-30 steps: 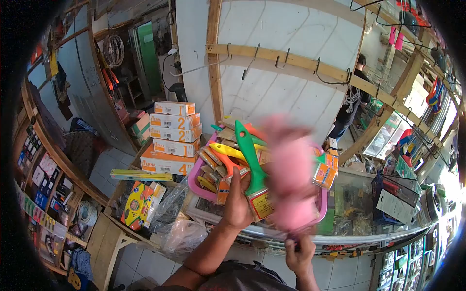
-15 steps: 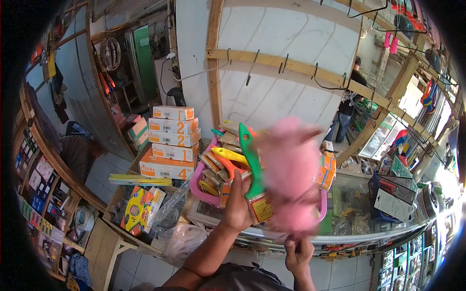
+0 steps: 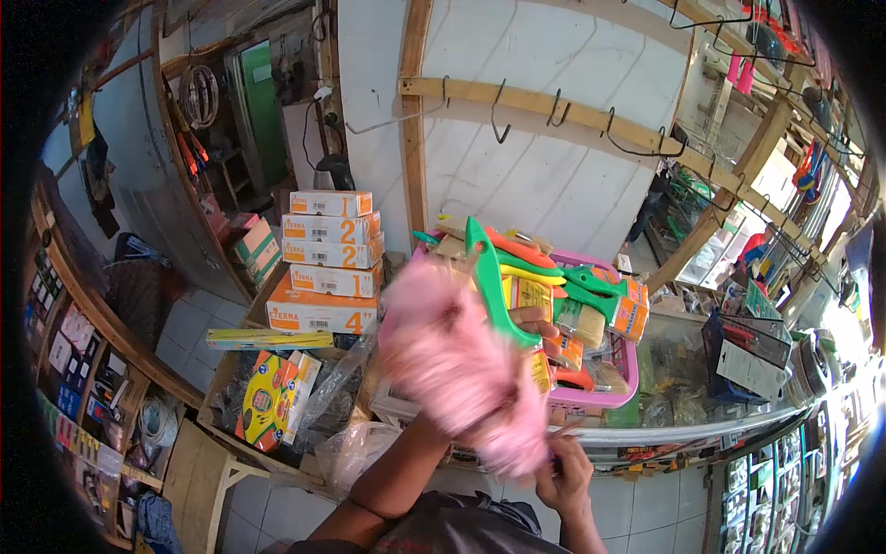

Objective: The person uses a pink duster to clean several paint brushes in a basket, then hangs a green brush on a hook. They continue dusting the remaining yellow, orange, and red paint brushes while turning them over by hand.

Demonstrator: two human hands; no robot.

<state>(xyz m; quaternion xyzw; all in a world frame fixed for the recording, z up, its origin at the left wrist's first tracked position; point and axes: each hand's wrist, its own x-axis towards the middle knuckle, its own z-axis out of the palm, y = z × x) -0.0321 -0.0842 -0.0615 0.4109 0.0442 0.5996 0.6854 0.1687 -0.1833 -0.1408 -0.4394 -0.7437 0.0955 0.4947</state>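
"Pink, and mostly blur: what am I looking at on my feed?"

"A pink duster (image 3: 461,355), slanting across the near left part of the pink basket (image 3: 637,371) and covering some of the brushes there. My right hand (image 3: 567,475) is closed round its lower end, fingers curled in, below the basket."

"And my left hand?"

"Partly hidden behind the duster. I can see fingers (image 3: 533,319) bent behind the green-handled brush (image 3: 489,294), so the hand is closed on it, handle end up and leaning a little left. How tightly the thumb presses, I cannot tell (pink fluff makes a poor window)."

"What's in the basket?"

"Paint brushes, some in orange-printed sleeves. An orange handle (image 3: 519,249) lies above a yellow handle (image 3: 531,274), with more green handles (image 3: 592,281) to their right. The basket sits on a glass-topped counter (image 3: 678,392)."

"Anything beside it?"

"To the left I have a stack of white-and-orange boxes (image 3: 328,312), the lowest marked 4. Nearer me are a yellow-and-green package (image 3: 265,403) and a clear plastic bag (image 3: 353,452). Past the basket, metal hooks (image 3: 501,115) hang on a wooden rail (image 3: 531,103)."
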